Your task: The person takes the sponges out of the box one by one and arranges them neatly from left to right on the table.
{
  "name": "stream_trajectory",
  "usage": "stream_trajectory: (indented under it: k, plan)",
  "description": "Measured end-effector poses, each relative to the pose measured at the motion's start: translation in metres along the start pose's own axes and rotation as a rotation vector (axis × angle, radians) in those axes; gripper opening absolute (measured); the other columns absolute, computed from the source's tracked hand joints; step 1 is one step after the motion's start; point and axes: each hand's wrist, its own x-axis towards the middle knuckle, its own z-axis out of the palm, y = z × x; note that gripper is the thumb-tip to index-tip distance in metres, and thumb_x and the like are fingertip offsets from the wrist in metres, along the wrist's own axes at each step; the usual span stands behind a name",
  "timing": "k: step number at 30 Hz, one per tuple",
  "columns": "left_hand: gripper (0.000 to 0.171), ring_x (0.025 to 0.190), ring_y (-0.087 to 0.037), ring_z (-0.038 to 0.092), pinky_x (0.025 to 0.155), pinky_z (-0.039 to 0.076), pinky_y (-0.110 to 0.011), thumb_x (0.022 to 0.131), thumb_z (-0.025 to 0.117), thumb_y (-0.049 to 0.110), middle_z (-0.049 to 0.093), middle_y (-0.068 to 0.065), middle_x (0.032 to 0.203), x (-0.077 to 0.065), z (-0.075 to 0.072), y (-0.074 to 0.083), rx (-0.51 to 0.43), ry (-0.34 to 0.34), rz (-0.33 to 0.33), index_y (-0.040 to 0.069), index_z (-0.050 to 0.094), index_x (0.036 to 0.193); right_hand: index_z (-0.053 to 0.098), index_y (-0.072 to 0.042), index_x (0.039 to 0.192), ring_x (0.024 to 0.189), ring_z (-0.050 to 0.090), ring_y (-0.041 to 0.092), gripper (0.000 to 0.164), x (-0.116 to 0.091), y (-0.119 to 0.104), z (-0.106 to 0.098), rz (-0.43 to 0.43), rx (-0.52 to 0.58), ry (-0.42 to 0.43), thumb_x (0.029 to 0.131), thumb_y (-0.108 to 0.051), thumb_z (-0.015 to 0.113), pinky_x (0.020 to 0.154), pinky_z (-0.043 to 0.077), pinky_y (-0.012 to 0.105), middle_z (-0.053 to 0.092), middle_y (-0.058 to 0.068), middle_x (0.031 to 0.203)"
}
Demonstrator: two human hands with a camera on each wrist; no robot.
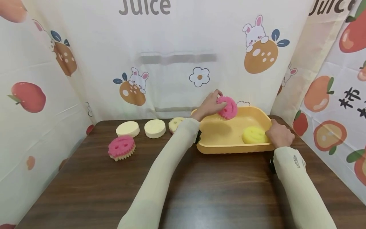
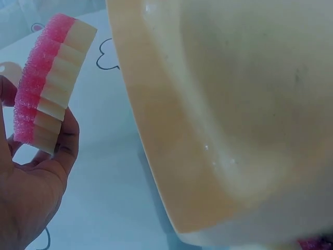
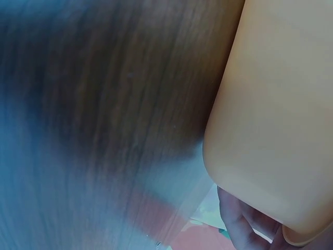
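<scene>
My left hand [image 1: 210, 105] pinches a round pink smiley-face sponge [image 1: 228, 108] above the left part of a yellow-orange plastic basin [image 1: 211, 149]. In the left wrist view the sponge [image 2: 54, 78] shows a pink scouring layer on a cream scalloped foam layer, held at its edge by thumb and fingers. My right hand [image 1: 280, 134] grips the basin's right rim; in the right wrist view the fingers [image 3: 237, 221] curl at the basin's wall [image 3: 270, 130]. Inside the basin, at its right, lies a yellow smiley sponge [image 1: 254, 135].
On the dark wooden table [image 1: 223, 187], left of the basin, lie two plain cream round sponges, one [image 1: 127, 129] beside the other [image 1: 155, 128], a pink smiley sponge [image 1: 122, 147] and a cream scalloped sponge [image 1: 175, 124] partly behind my left sleeve. Printed curtains [image 1: 177, 82] stand behind.
</scene>
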Motion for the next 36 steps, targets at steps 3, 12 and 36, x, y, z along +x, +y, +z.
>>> stream_trajectory:
  k: [3,12,36]
  plan:
    - [0.041,0.096,-0.017,0.047,0.077,0.043,-0.027,0.094,0.056,0.034,0.048,-0.007,0.107,-0.004,-0.002,-0.003,0.011,0.0,0.004,0.014,0.043,0.126,0.03,-0.002,0.15,0.096,0.055,0.053,0.064,-0.001,0.001,0.001,-0.009,0.001,0.007,0.088,-0.017,0.043,0.076,0.044,0.068,0.055,0.036,0.115]
    - [0.047,0.108,-0.02,0.049,0.095,0.045,-0.034,0.098,0.048,0.04,0.051,-0.01,0.123,-0.017,-0.003,-0.013,0.022,0.001,-0.044,0.012,0.042,0.135,0.034,-0.003,0.146,0.094,0.057,0.053,0.059,0.001,0.003,0.004,-0.026,-0.005,0.016,0.089,-0.017,0.042,0.072,0.044,0.067,0.056,0.036,0.113]
    - [0.047,0.097,-0.017,0.052,0.085,0.046,-0.027,0.098,0.051,0.033,0.056,-0.009,0.113,-0.038,-0.01,-0.023,-0.073,0.005,-0.054,0.009,0.044,0.137,0.029,-0.001,0.149,0.093,0.058,0.054,0.064,-0.001,0.004,0.003,-0.026,-0.006,0.008,0.088,-0.017,0.042,0.074,0.043,0.068,0.056,0.037,0.113]
